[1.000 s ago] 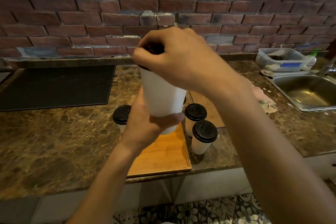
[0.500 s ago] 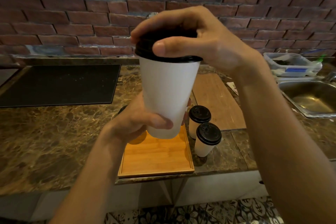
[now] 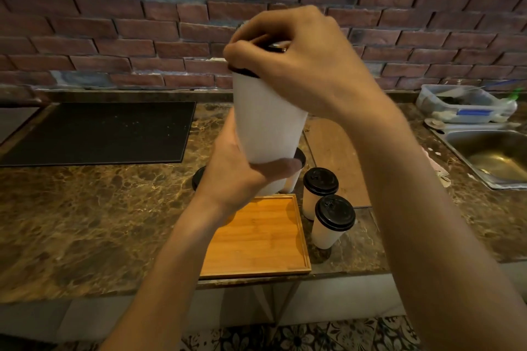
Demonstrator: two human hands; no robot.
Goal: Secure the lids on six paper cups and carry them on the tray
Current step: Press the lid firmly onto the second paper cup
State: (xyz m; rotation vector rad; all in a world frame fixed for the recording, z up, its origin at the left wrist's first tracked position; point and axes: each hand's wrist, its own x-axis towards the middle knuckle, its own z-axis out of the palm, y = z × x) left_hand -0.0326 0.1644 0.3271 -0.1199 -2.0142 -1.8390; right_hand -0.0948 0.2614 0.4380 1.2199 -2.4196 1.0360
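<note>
Your left hand (image 3: 242, 174) grips the lower part of the paper cup (image 3: 268, 122), held in the air above the far edge of the wooden tray (image 3: 256, 239). Your right hand (image 3: 299, 65) is curled over the black lid (image 3: 242, 71), fingers clamped on its rim. Uneven pressure could leave one side unseated; excess squeeze could buckle the cup wall. Two lidded cups (image 3: 335, 212) stand on the counter (image 3: 85, 222) just right of the tray; lowering carelessly could topple them.

Five white paper cups (image 3: 268, 128) are in view, each with a black lid (image 3: 320, 181); two are largely hidden behind the two hands, left hand (image 3: 236, 177) and right hand (image 3: 299, 65). There is one bamboo tray (image 3: 256, 239), one black mat (image 3: 97, 134), one steel sink (image 3: 490, 157) and one plastic container (image 3: 462, 102).
</note>
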